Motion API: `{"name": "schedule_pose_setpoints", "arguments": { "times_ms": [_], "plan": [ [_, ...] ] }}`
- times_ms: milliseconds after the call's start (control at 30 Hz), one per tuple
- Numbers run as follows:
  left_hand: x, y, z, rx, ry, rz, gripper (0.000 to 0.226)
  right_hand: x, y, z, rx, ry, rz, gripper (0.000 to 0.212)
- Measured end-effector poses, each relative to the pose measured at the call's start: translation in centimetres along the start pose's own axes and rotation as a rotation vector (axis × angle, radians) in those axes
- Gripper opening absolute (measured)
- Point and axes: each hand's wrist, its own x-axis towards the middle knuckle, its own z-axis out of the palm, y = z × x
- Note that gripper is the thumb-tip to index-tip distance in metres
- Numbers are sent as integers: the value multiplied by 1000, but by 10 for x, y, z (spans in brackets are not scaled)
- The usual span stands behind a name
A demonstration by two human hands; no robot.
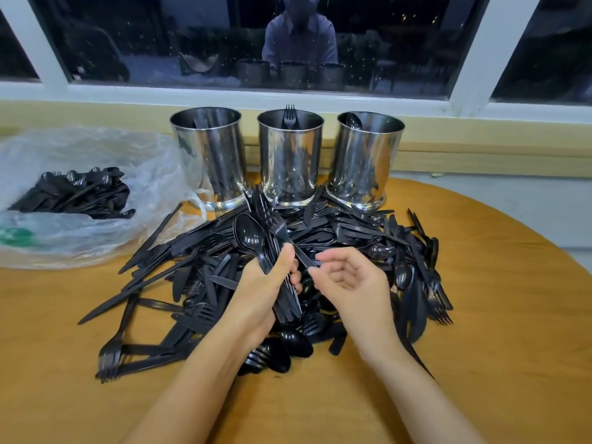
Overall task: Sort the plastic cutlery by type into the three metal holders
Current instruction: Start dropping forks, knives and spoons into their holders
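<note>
A big heap of black plastic cutlery (368, 238) covers the middle of the round wooden table (499, 315). My left hand (266, 283) grips a bundle of spoons and other black pieces (253, 235) upright above the heap. My right hand (349, 277) pinches the handle end of one black piece (301, 254) that sticks out of that bundle. Three shiny metal holders stand behind the heap: the left holder (208, 155) shows dark handles, the middle holder (290, 155) shows a fork, the right holder (368, 155) shows a spoon.
A clear plastic bag (96, 232) with more black cutlery (77, 193) lies at the left of the table. A yellow ledge and a dark window (288, 43) run behind the holders. Bare wood shows near the table's front and right edges.
</note>
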Motion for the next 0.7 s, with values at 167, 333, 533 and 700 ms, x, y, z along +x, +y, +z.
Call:
{"name": "schedule_pose_setpoints", "arguments": {
  "times_ms": [167, 333, 533, 700],
  "plan": [
    [-2, -2, 7, 45, 39, 20, 46, -2, 3, 5, -46, 59, -130, 15],
    [-4, 1, 10, -27, 98, 30, 42, -1, 12, 11, -197, -46, -294, 10],
    [0, 8, -1, -171, 154, 79, 29, 5, 12, 4, -288, -95, -406, 15],
    [6, 19, -15, -360, 155, 50, 22, 34, 11, -30, -466, 110, -352, 13]
  ]
}}
